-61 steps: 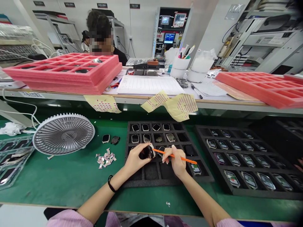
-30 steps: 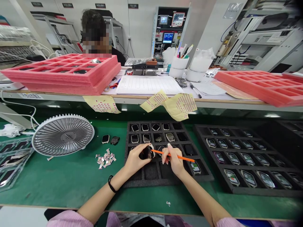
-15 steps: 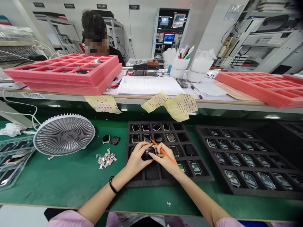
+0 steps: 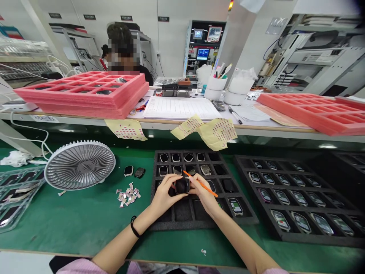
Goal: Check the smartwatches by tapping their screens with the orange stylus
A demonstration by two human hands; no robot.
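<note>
Two hands are pinching a small dark watch body over a black foam tray.

Just below the frame's centre, the left hand (image 4: 164,195) is closing its fingers on the watch body (image 4: 182,185) from the left, while the right hand (image 4: 204,192) is touching it from the right and also gripping an orange stick (image 4: 200,183). The stick's long axis is slanting up-left to down-right, tip above the watch body. Both hands are hovering over the foam tray (image 4: 248,216), equally near the piece between them.
</note>
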